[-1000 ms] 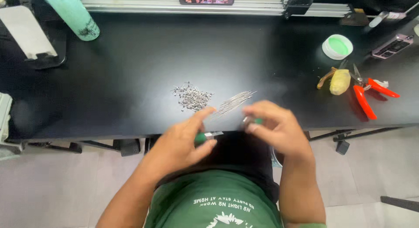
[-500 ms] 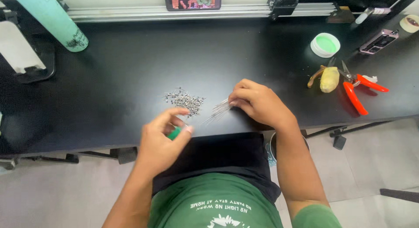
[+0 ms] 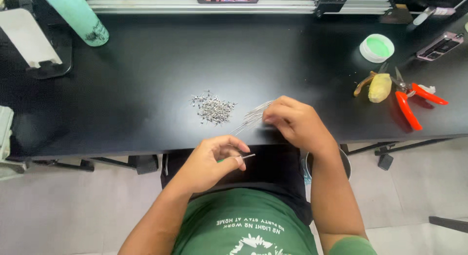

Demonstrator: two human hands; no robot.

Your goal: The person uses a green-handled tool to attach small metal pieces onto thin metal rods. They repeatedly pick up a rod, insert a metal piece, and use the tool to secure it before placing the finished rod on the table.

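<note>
Seemingly midway: the left hand (image 3: 209, 162) pinches one thin pin (image 3: 246, 157) below the small-parts pile (image 3: 213, 108); the right hand (image 3: 295, 121), fingers closed, picks at the wire bundle (image 3: 251, 117) beside it, many untouched.

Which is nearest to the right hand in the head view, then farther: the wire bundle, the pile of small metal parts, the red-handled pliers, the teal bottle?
From the right hand:
1. Wire bundle, at its fingertips.
2. Pile of small metal parts, just left.
3. Red-handled pliers, right.
4. Teal bottle, far left corner.
</note>
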